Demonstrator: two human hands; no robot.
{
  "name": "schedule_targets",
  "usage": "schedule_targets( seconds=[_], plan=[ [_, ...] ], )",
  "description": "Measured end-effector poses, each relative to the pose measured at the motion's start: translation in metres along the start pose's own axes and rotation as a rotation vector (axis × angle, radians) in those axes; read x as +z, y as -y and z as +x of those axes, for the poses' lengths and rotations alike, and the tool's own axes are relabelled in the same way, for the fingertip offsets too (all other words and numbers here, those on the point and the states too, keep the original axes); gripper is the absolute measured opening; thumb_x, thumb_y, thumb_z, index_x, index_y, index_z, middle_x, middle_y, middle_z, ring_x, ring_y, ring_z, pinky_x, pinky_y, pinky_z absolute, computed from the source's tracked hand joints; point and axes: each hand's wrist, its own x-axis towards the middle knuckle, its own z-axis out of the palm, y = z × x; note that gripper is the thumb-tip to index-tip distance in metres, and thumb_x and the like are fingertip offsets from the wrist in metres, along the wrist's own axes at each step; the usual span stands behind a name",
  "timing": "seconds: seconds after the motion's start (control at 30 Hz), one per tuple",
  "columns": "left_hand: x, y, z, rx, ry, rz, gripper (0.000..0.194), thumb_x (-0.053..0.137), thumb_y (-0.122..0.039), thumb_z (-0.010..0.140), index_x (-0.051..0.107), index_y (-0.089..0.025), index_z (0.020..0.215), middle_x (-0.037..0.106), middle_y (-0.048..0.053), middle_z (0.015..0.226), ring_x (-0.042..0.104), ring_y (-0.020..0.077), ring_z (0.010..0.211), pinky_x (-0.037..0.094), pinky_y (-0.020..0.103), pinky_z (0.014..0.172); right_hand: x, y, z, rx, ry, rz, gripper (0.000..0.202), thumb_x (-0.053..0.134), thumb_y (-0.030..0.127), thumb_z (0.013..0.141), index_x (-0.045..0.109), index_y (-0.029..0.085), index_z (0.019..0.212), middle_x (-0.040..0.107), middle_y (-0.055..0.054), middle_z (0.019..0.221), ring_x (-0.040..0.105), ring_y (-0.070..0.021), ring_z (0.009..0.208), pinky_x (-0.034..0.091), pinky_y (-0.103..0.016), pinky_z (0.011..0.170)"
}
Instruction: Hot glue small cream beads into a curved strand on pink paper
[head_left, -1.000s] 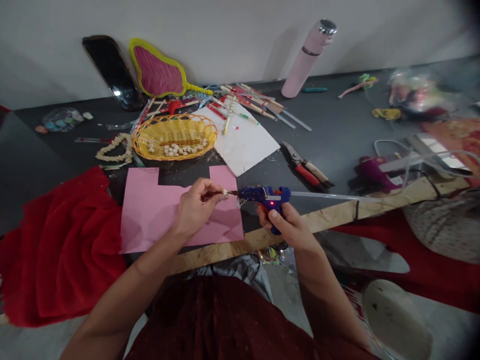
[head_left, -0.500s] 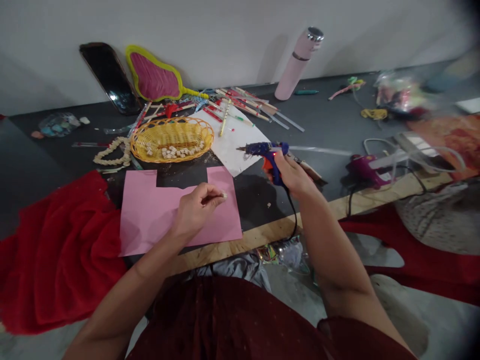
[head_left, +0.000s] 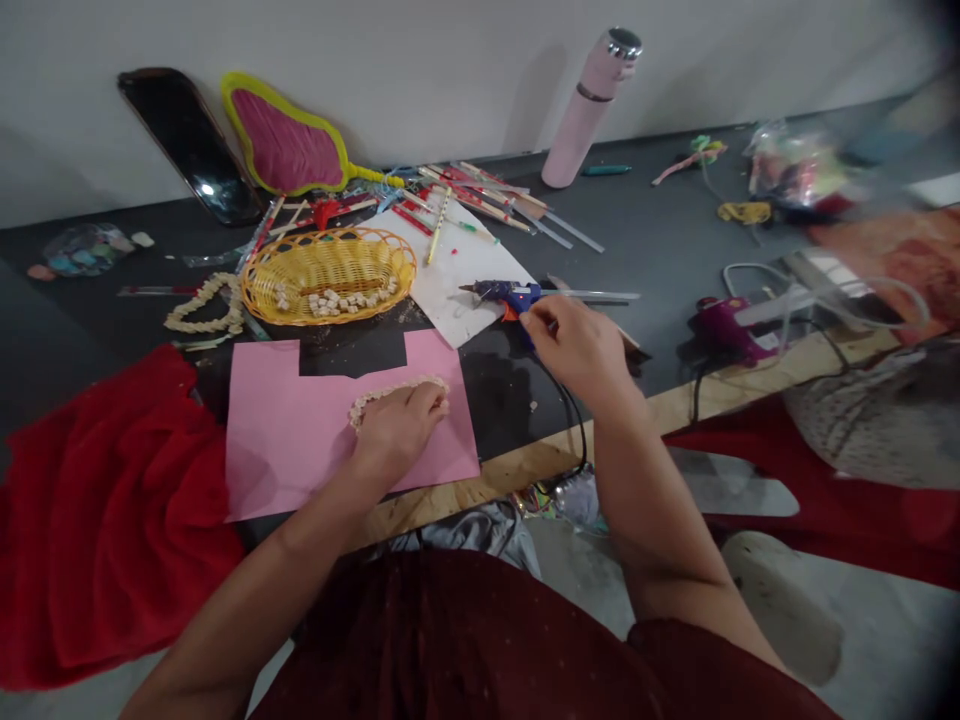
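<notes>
My left hand [head_left: 397, 425] rests over the pink sheet [head_left: 274, 430], which has a notch cut in its top edge. Its fingers are pinched on a small beige piece [head_left: 442, 403] at the right end of a curved row of beige chips [head_left: 375, 396], partly covered by the hand. My right hand [head_left: 577, 345] is just above the handle of a blue glue gun [head_left: 504, 292] with an orange trigger. The gun lies low at the white paper's edge, a clear glue stick behind it. The right fingers are loosely curled and seem off the handle.
A yellow wicker basket [head_left: 330, 275] holds beige chips. Sticks and glue sticks lie behind it, near a pink fan-shaped piece [head_left: 285, 140], a phone [head_left: 187, 145] and a pink flask [head_left: 589, 115]. Red cloth [head_left: 112, 520] lies left; a purple glue gun [head_left: 731, 325] lies right.
The glue gun has come down from the raised right hand, whose fingers have loosened around it. My left hand has lowered its beige piece onto the pink sheet, where the chip row now shows.
</notes>
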Motion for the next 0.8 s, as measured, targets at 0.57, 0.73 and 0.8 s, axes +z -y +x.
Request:
schedule_targets(
  seconds=[0.57, 0.73, 0.8],
  plan=[
    [-0.006, 0.003, -0.002, 0.056, -0.039, -0.08, 0.011, 0.065, -0.027, 0.093, 0.066, -0.027, 0.104, 0.075, 0.004, 0.092, 0.069, 0.0272, 0.09, 0.052, 0.038, 0.083, 0.04, 0.025, -0.074, -0.142, 0.141, 0.121, 0.015, 0.054, 0.024, 0.099, 0.069, 0.024, 0.099, 0.072, -0.007, 0.095, 0.065, -0.0215, 0.087, 0.048, -0.032, 0.078],
    [-0.026, 0.002, -0.01, 0.101, -0.074, -0.097, 0.01, 0.061, -0.033, 0.096, 0.068, -0.029, 0.101, 0.074, 0.006, 0.094, 0.067, 0.0302, 0.091, 0.052, 0.044, 0.084, 0.05, 0.04, -0.085, -0.139, 0.145, -0.04, 0.013, 0.058, 0.027, 0.098, 0.071, 0.024, 0.095, 0.074, -0.008, 0.095, 0.065, -0.0238, 0.088, 0.045, -0.033, 0.074],
    [-0.032, 0.003, -0.023, 0.142, -0.05, -0.051, 0.014, 0.054, -0.03, 0.099, 0.068, -0.029, 0.102, 0.073, 0.009, 0.1, 0.066, 0.0317, 0.096, 0.052, 0.048, 0.09, 0.055, 0.047, -0.086, -0.13, 0.159, -0.102, 0.015, 0.061, 0.032, 0.098, 0.071, 0.023, 0.091, 0.074, -0.009, 0.092, 0.065, -0.024, 0.086, 0.042, -0.034, 0.071]
  ],
)
